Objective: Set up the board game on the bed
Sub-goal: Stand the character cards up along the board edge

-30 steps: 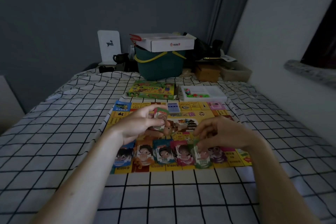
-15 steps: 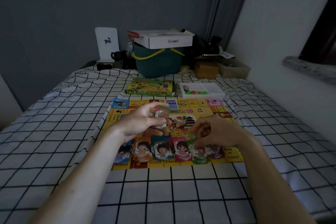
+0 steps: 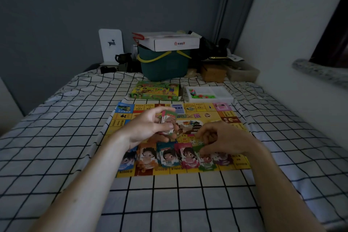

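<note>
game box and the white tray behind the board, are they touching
Cannot tell. In the head view the game box and white tray sit very close, but the dim corner between them hides any contact.

The bed [image 3: 56, 137] is covered with soft matt cloth, white with a black grid, a little wrinkled. The game board [image 3: 231, 118] looks like printed paper with a light gloss. The money cards [image 3: 167, 156] are thin printed paper. The tray [image 3: 226, 98] is smooth white plastic. The game box [image 3: 156, 91] is glossy printed cardboard. The bucket [image 3: 163, 66] is smooth green plastic.
</note>
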